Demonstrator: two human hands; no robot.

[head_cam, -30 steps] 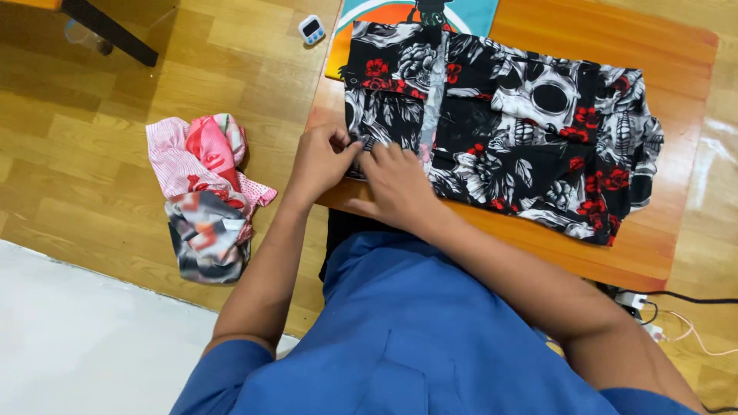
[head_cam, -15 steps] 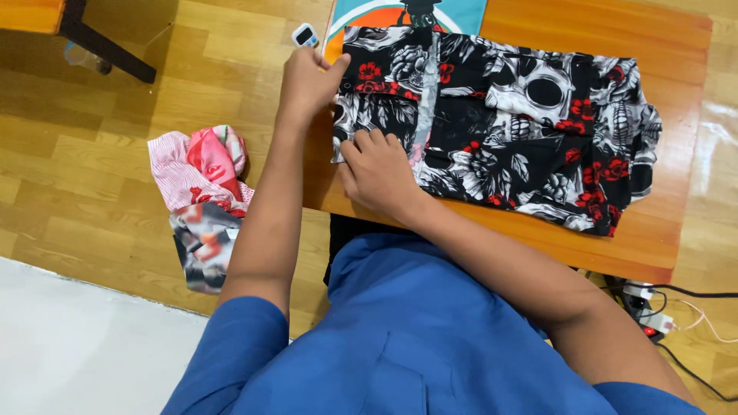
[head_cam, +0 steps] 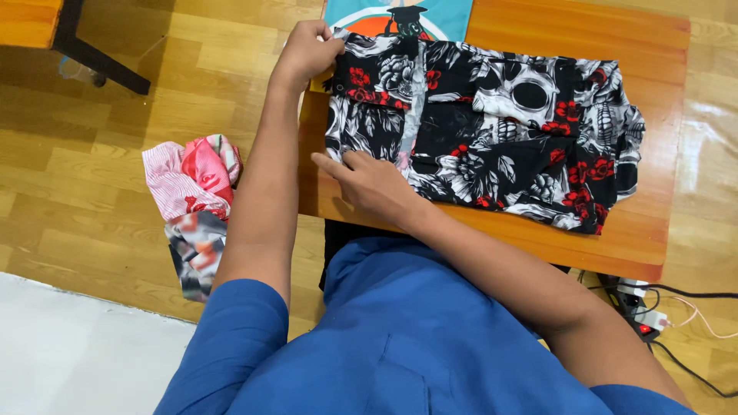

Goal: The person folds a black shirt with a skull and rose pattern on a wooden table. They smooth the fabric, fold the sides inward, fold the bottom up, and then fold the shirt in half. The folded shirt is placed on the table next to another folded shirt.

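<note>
A black shirt (head_cam: pixel 500 131) printed with white skulls and red flowers lies partly folded on a small wooden table (head_cam: pixel 538 230). My left hand (head_cam: pixel 307 50) grips the shirt's far left corner at the table's back edge. My right hand (head_cam: pixel 369 180) lies flat on the shirt's near left edge, fingers pointing left, pressing the cloth down. A light strip, the button placket, runs between the two hands.
A teal and orange cloth (head_cam: pixel 400 15) lies under the shirt at the table's back. A heap of pink and patterned clothes (head_cam: pixel 192 200) sits on the wooden floor at left. A power strip with cables (head_cam: pixel 646 307) lies at lower right. A dark table leg (head_cam: pixel 84 46) stands at upper left.
My left hand has moved from beside my right hand up to the shirt's far left corner. My right hand has stayed pressed on the near edge. The view has shifted.
</note>
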